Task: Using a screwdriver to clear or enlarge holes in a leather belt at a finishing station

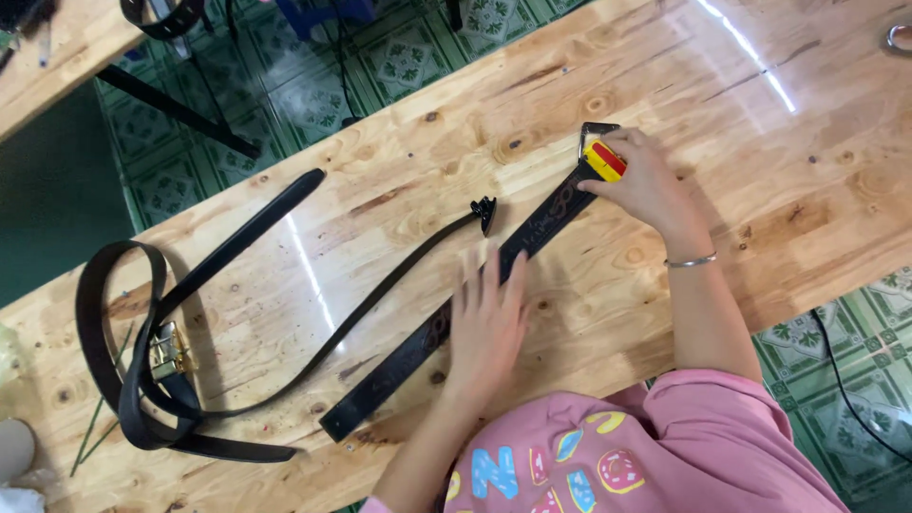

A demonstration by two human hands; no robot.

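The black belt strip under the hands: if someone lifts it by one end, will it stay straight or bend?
The belt strip would probably droop: the similar belts nearby lie curled. It lies flat, so rolling seems unlikely. The glossy table may let it slide.

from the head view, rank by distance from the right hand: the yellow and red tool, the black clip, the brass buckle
1. yellow and red tool, held in the right hand.
2. black clip, mid-table to its left.
3. brass buckle, far left among the coiled belts.
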